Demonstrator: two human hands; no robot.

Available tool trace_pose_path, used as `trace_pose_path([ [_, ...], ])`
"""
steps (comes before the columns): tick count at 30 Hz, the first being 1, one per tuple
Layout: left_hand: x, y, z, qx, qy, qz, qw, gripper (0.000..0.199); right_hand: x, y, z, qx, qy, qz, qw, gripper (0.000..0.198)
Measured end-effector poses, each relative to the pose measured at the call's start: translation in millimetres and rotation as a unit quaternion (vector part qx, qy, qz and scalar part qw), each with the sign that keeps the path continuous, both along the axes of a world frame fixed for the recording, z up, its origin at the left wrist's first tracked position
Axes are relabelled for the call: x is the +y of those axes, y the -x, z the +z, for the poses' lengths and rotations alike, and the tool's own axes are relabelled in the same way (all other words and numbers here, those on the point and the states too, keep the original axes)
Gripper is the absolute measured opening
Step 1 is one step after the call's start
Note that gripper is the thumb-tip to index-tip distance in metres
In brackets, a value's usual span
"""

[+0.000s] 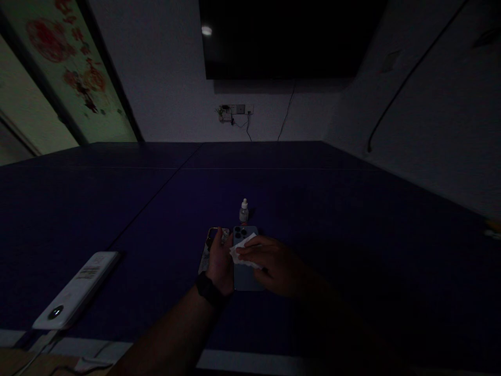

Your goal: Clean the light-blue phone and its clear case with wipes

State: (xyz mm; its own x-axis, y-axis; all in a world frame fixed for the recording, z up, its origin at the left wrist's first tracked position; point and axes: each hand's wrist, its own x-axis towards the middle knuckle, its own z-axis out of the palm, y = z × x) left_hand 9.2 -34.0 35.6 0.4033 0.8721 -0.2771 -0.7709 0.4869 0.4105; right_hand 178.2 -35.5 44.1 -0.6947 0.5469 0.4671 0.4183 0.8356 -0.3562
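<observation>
A blue-grey smartphone shows its back and camera lenses to me. My left hand, with a dark band on its wrist, is closed against the phone's left edge; most of its fingers are hidden. In my right hand is a white tissue, pressed by the fingertips onto the upper back of the phone. Partly behind my left hand lies a phone case with a patterned surface. Just beyond the phone stands a small clear bottle with a white dropper top.
The dark blue table reaches to the wall. A white power bank with a cable lies at the left near the front edge. Sockets with plugged cords sit below a large dark television. The room is dim.
</observation>
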Motion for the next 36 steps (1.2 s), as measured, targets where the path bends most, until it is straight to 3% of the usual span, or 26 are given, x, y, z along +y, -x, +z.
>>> trace_pose_path([
  [4,0,-1,-3.3,-0.012,-0.029,-0.027,0.999,0.062,0,0,0,0.013,-0.015,-0.036,0.999,0.054],
  [7,1,0,-4.9,0.000,-0.024,-0.007,1.000,0.060,-1,1,0,0.002,0.001,0.010,1.000,0.062],
  [9,1,0,-4.3,0.002,-0.020,-0.002,1.000,0.059,-1,0,1,0.002,0.015,0.027,1.000,0.059],
  [13,2,-1,-3.9,-0.010,-0.027,-0.025,0.999,0.061,0,-1,3,0.015,-0.007,-0.034,0.999,0.053],
  [18,4,-1,-6.1,0.003,-0.023,-0.011,1.000,0.065,-2,1,5,-0.003,0.019,0.022,1.000,0.057],
  [23,1,0,0.9,0.013,-0.041,-0.021,0.999,0.065,-1,-4,5,0.020,0.001,-0.016,1.000,0.052],
  [30,3,0,2.6,-0.002,-0.012,0.020,1.000,0.066,-11,5,6,-0.018,0.007,0.068,0.997,0.053],
  [36,4,0,-3.7,-0.007,0.001,0.028,1.000,0.061,-8,5,2,-0.004,0.006,-0.001,1.000,0.058],
])
